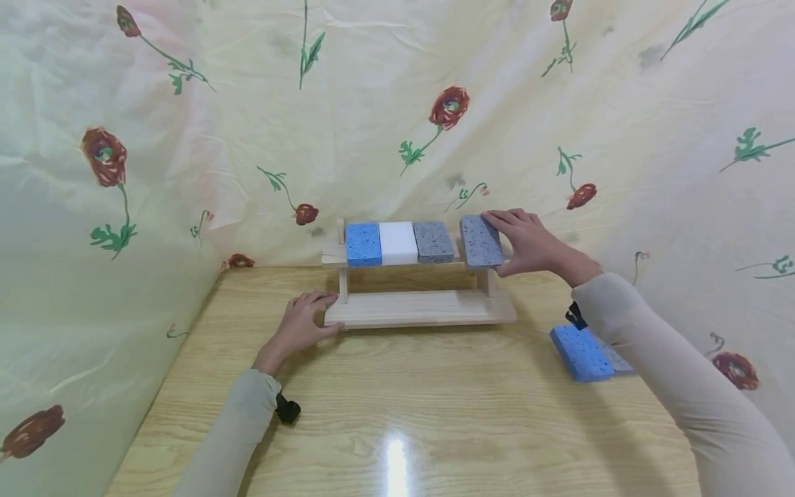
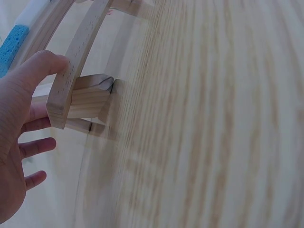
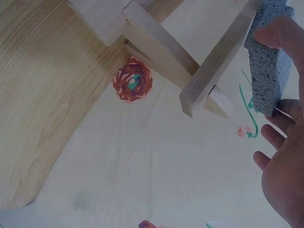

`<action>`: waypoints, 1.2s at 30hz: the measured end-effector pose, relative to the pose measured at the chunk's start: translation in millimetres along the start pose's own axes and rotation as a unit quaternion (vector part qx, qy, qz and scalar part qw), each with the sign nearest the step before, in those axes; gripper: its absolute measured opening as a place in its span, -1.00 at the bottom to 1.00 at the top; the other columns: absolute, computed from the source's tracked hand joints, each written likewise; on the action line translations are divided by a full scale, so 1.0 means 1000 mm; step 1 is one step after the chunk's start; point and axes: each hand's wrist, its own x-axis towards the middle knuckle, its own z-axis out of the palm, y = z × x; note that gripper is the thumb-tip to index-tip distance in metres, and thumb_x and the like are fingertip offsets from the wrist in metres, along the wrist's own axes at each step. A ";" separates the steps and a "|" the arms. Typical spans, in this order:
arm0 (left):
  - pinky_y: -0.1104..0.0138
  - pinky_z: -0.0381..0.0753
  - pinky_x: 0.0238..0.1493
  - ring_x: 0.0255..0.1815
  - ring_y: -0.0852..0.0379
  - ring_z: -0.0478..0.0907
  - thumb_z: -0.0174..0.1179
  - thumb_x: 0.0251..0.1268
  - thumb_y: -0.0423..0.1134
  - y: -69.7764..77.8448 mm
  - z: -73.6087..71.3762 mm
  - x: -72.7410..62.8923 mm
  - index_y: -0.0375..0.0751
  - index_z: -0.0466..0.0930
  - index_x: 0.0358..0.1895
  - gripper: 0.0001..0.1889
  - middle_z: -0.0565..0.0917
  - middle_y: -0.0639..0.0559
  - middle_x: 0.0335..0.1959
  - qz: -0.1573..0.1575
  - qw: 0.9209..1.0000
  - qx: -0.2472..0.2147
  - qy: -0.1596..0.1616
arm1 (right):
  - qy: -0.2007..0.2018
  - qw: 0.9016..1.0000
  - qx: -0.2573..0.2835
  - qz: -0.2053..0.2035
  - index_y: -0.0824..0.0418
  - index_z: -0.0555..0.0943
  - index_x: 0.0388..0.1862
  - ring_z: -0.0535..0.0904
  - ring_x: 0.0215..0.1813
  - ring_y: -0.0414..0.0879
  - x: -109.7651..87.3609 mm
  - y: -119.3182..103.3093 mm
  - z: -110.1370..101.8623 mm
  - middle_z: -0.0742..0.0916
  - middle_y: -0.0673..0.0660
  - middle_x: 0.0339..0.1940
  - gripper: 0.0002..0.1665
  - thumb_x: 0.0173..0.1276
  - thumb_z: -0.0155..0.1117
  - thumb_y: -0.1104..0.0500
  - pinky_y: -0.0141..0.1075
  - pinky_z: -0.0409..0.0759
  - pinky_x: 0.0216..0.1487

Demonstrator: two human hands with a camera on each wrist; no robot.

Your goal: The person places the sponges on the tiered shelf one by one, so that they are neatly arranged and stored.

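A small two-tier wooden rack stands on the table, its left lower end gripped by my left hand. In the left wrist view, the thumb presses one side of the board and a finger reaches behind it. Along the top shelf sit a blue sponge, a white sponge and a grey sponge, side by side. My right hand pinches another grey sponge between thumb and fingers, at the right end of that shelf. A narrow gap separates the two grey sponges.
On the table to the right lie another blue sponge and a grey sponge, the latter partly hidden by my right sleeve. A flower-patterned cloth hangs close behind the rack and along both sides.
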 end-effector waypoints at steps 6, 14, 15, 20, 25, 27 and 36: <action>-0.26 0.24 0.40 0.41 -0.17 0.39 0.40 0.23 0.15 0.000 0.001 0.000 -0.11 0.49 0.43 -0.25 0.53 -0.05 0.36 -0.001 1.000 0.001 -0.001 | -0.004 1.000 0.008 0.003 0.32 0.15 0.63 0.21 0.48 0.31 0.006 0.004 0.003 0.33 0.34 0.58 0.31 -0.04 0.63 0.02 0.31 0.22 0.37; -0.25 0.25 0.39 0.40 -0.17 0.40 0.40 0.24 0.14 0.000 0.001 0.000 -0.14 0.49 0.43 -0.25 0.54 -0.05 0.36 0.003 1.000 0.001 0.002 | -0.013 1.000 0.023 0.004 0.32 0.18 0.61 0.23 0.47 0.32 0.014 0.005 0.004 0.35 0.35 0.57 0.29 -0.05 0.62 0.02 0.31 0.22 0.35; -0.25 0.25 0.39 0.41 -0.17 0.39 0.40 0.24 0.14 0.000 0.001 0.000 -0.14 0.49 0.43 -0.25 0.53 -0.05 0.36 0.002 1.000 0.001 0.002 | -0.017 1.000 0.025 0.006 0.32 0.18 0.61 0.23 0.48 0.32 0.015 0.005 0.005 0.35 0.35 0.57 0.29 -0.05 0.62 0.03 0.31 0.21 0.35; -0.26 0.24 0.41 0.42 -0.18 0.38 0.41 0.23 0.13 0.001 -0.001 0.000 -0.15 0.48 0.43 -0.24 0.53 -0.06 0.37 -0.002 1.000 -0.002 -0.003 | -0.028 0.999 0.032 0.014 0.32 0.17 0.62 0.20 0.50 0.33 0.020 0.009 0.007 0.34 0.36 0.58 0.28 -0.04 0.62 0.06 0.32 0.23 0.35; -0.26 0.21 0.42 0.43 -0.18 0.37 0.39 0.24 0.15 0.000 -0.002 0.001 -0.13 0.47 0.45 -0.24 0.52 -0.06 0.38 -0.006 1.000 -0.002 -0.009 | -0.036 0.998 0.038 0.021 0.31 0.15 0.63 0.18 0.52 0.34 0.025 0.012 0.009 0.32 0.36 0.59 0.29 -0.04 0.61 0.06 0.31 0.24 0.35; -0.25 0.21 0.43 0.43 -0.17 0.37 0.39 0.25 0.15 -0.001 -0.001 0.001 -0.12 0.46 0.45 -0.24 0.51 -0.05 0.38 -0.008 1.000 -0.001 -0.010 | -0.040 0.998 0.042 0.023 0.30 0.15 0.63 0.17 0.52 0.34 0.026 0.012 0.009 0.32 0.36 0.59 0.29 -0.04 0.60 0.05 0.30 0.23 0.36; -0.25 0.23 0.40 0.42 -0.18 0.38 0.41 0.23 0.13 -0.001 0.000 0.001 -0.14 0.48 0.44 -0.24 0.53 -0.06 0.36 0.001 1.000 -0.004 -0.004 | -0.043 0.998 0.046 0.018 0.30 0.16 0.62 0.18 0.51 0.34 0.031 0.010 0.010 0.32 0.35 0.59 0.28 -0.04 0.59 0.04 0.29 0.24 0.33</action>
